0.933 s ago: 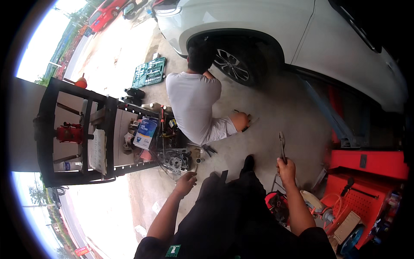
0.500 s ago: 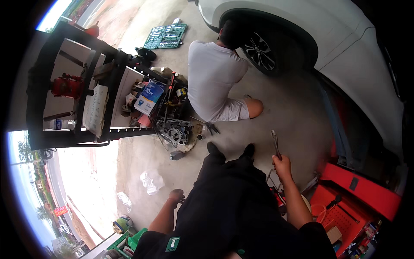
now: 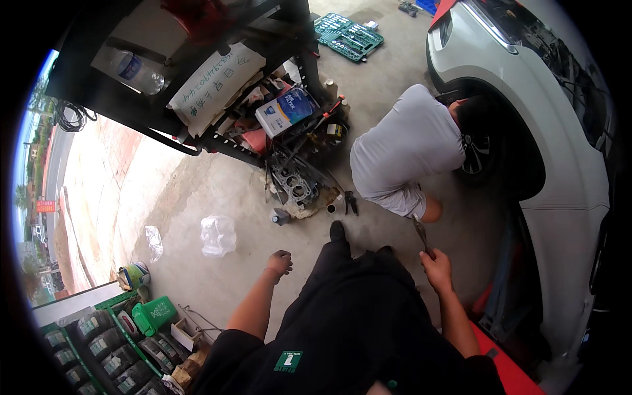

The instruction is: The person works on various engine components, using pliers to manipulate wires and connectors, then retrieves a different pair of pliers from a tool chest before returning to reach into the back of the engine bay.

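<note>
Right hand (image 3: 437, 268) closed around the handle end of pliers (image 3: 419, 232), which point up and away from the wearer, tip near the crouching co-worker's (image 3: 408, 148) leg; pliers sit in the air over the concrete floor (image 3: 217, 191), right of the wearer's dark trousers (image 3: 355, 296). Left hand (image 3: 280, 262) empty, fingers loosely curled into a half fist, hanging over bare floor, touching nothing. Nearest thing to it is a crumpled clear plastic bag (image 3: 218, 234) on the floor to its left, apart from the hand; a second smaller bag (image 3: 153, 241) lies further left. Ahead of the wearer's shoe (image 3: 337, 230) a greasy engine part (image 3: 294, 187) lies on the floor, with a small bottle (image 3: 280, 216) just beside it. Behind that a black cart (image 3: 178, 85), lower shelf crammed with a blue-white box (image 3: 286, 110) and clutter, cardboard sheet (image 3: 214, 79) and a water bottle (image 3: 135, 69) on top. Co-worker in grey shirt crouches at the front wheel arch of a white car (image 3: 553, 151), head into the arch. Green socket tray (image 3: 347, 36) on the floor far ahead. Lower left: stacked tyres (image 3: 99, 349), a green jug (image 3: 153, 315), a paint tin (image 3: 135, 274).
</note>
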Action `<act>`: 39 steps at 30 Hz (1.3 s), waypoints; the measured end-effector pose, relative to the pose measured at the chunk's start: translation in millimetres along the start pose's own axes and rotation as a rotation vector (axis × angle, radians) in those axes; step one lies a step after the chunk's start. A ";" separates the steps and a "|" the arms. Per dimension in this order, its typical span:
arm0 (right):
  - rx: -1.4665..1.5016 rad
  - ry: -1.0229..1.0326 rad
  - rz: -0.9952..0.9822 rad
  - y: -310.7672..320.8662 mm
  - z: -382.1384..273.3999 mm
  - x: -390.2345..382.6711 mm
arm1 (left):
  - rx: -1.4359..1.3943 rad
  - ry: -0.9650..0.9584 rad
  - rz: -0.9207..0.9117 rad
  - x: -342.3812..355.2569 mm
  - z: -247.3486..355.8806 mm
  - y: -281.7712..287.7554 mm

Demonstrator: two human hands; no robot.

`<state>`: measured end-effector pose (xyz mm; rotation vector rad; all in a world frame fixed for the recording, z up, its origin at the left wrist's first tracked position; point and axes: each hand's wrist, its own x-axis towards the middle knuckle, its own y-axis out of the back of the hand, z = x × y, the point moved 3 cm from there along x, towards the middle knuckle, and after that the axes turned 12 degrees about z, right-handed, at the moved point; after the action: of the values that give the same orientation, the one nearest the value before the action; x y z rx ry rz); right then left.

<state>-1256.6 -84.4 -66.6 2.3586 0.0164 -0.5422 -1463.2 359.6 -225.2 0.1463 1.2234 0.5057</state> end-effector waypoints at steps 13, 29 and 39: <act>-0.250 0.197 -0.055 -44.2 -106.4 22.1 | -0.244 0.215 0.084 29.9 -76.6 39.3; -0.201 0.186 -0.084 -27.5 -99.2 45.4 | -0.100 0.113 0.065 7.4 -3.5 29.6; -0.063 -0.025 -0.110 -60.7 -17.8 75.0 | -0.052 -0.067 0.093 -27.8 55.6 37.7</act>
<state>-1191.2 -37.6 -122.7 2.2992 0.1512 -0.6151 -1429.7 389.3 -168.0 0.1752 1.1406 0.6085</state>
